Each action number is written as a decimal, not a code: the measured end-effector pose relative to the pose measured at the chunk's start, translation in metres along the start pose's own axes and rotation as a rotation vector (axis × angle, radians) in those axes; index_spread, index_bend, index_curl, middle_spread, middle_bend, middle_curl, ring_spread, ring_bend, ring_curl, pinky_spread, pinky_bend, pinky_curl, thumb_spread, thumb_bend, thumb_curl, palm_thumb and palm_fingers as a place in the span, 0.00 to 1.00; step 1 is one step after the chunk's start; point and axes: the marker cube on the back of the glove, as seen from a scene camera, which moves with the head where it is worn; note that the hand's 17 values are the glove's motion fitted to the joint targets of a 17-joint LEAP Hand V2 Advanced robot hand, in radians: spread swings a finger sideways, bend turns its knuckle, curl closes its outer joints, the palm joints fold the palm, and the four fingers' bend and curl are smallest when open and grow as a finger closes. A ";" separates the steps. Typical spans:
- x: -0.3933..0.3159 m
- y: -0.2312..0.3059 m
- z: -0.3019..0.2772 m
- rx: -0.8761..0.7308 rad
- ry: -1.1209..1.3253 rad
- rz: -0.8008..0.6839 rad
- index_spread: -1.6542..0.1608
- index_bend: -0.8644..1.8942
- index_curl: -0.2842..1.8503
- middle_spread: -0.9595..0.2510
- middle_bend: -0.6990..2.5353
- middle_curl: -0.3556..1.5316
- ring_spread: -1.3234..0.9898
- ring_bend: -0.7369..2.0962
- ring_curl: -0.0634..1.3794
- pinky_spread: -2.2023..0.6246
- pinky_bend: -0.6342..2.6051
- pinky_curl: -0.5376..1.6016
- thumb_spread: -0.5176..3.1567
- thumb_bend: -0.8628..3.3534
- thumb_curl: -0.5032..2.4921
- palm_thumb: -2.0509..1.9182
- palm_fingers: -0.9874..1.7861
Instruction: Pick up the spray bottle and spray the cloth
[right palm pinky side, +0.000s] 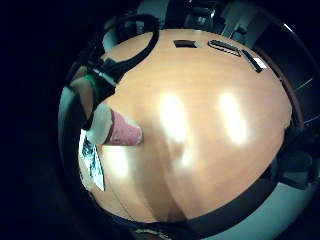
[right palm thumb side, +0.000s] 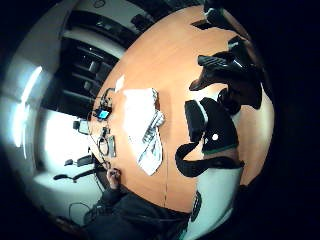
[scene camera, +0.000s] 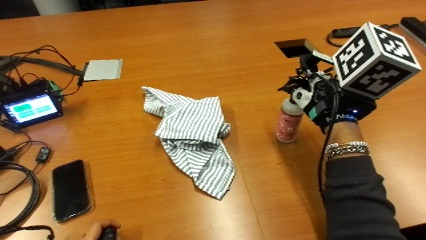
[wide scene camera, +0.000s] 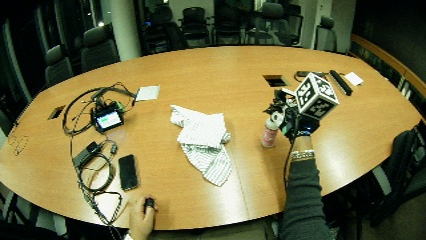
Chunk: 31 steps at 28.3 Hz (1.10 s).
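Gloved right hand (scene camera: 326, 107) fingers curled around small pink spray bottle with white top (scene camera: 289, 121), standing upright on wooden table (scene camera: 219, 45). Crumpled striped grey-white cloth (scene camera: 193, 135) lies to its left, well apart.

Gap: I see bare table (scene camera: 259, 160) between cloth (scene camera: 193, 135) and spray bottle (scene camera: 290, 122).
Left side: phone (scene camera: 70, 190), small screen (scene camera: 31, 108) and cables (scene camera: 20, 175) crowd it.

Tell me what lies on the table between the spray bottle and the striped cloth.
Nothing: in the outside view, only bare wood separates the spray bottle, held by the gloved right hand, from the striped cloth.
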 end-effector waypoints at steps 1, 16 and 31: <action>-0.001 0.000 0.008 0.000 -0.034 -0.001 0.71 0.31 0.23 0.72 0.29 0.36 0.52 0.46 0.25 0.81 0.31 0.39 0.48 0.24 0.26 0.70 0.65; -0.033 0.008 0.140 0.063 -0.903 -0.065 0.76 0.40 0.30 0.66 0.35 0.41 0.50 0.42 0.28 0.75 0.29 0.41 0.48 0.23 0.28 0.72 0.79; -0.030 0.001 0.135 0.544 -0.903 -0.071 0.76 0.40 0.33 0.61 0.37 0.44 0.47 0.47 0.34 0.68 0.32 0.43 0.48 0.22 0.29 0.72 0.88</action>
